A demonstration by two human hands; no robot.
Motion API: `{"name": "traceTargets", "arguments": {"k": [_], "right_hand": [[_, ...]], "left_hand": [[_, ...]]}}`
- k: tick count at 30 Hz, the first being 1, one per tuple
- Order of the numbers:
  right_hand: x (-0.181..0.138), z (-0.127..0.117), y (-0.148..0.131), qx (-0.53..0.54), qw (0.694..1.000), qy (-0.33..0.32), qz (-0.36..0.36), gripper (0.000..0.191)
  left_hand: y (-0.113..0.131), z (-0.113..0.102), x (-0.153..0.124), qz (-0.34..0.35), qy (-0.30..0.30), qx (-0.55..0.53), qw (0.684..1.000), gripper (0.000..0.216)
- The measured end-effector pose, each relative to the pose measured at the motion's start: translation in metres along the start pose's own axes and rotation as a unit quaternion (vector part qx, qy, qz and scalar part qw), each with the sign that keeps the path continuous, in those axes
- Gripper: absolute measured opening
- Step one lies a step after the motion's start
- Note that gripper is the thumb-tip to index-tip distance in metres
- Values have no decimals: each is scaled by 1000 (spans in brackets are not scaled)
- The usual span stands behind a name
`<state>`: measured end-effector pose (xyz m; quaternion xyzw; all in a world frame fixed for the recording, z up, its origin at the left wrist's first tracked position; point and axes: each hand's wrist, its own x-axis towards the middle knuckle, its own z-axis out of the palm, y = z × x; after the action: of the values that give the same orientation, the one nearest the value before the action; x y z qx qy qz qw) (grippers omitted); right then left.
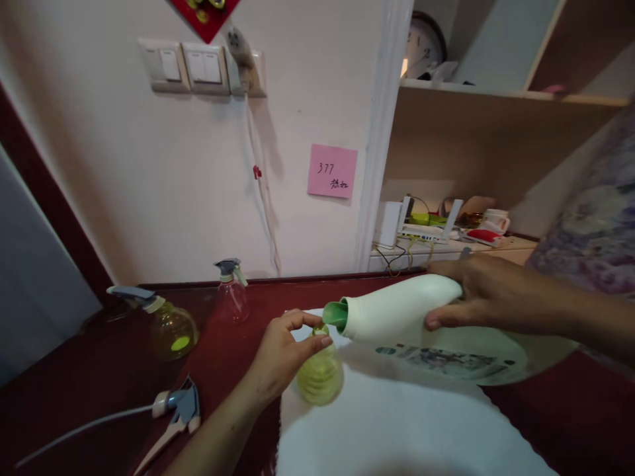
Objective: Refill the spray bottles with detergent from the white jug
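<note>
My left hand [292, 354] pinches the neck of a small yellow-green spray bottle [320, 382] that has its spray top off. The bottle stands on a white cloth or sheet [397, 423]. In my right hand [481, 294] is a large pale green detergent jug [407, 307], gripped from above and tipped leftward. Its green pouring spout [336, 315] lies right at the small bottle's mouth. Whether liquid is flowing I cannot make out. A loose blue-grey and white trigger sprayer [183, 404] with a long dip tube lies left of my left forearm.
At the left stand an amber spray bottle [171, 330] and a clear pinkish spray bottle [232, 297], both with trigger tops, on the dark red table [238, 423]. A white wall with a cable [262, 211] rises behind. Right of it, shelves hold a router [424, 233] and a clock [424, 43].
</note>
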<state>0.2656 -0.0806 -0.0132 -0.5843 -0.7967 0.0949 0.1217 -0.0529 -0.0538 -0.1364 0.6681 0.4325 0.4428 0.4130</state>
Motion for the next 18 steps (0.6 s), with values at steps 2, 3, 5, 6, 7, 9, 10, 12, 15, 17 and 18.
{"name": "traceTargets", "arguments": {"k": [2,3,5,6,7,9,10,12,15,17,18], "right_hand": [[-3,5,8,68,997,25,11,42],[-5,8,11,94,994,44,17,41],[-8,13,17,133,986,95,33,43],[-10,16,19,157,978,127,45,44],[-12,20,21,183,968,161,60,45],[-16,30,24,225,944,223,89,47],[-17,36,25,244,932,247,100,49],[-18,51,26,286,910,278,114,54],[-14,74,22,354,876,304,120,61],[-10,89,16,392,853,323,123,61],[-8,96,13,407,841,333,125,60]], "left_hand": [[-1,-1,0,-8,4,10,1000,25],[-2,-1,0,-9,6,17,1000,25],[-1,-2,0,-4,5,37,999,25],[-1,-3,0,-1,3,46,999,25],[0,-3,0,3,2,55,998,25],[1,-4,0,12,0,69,998,27],[2,-3,0,16,-1,72,997,28],[4,-2,0,18,-1,72,997,31],[8,-1,0,10,-5,70,997,34],[11,-1,0,1,-11,74,997,36],[12,-2,0,-5,-15,76,997,38]]}}
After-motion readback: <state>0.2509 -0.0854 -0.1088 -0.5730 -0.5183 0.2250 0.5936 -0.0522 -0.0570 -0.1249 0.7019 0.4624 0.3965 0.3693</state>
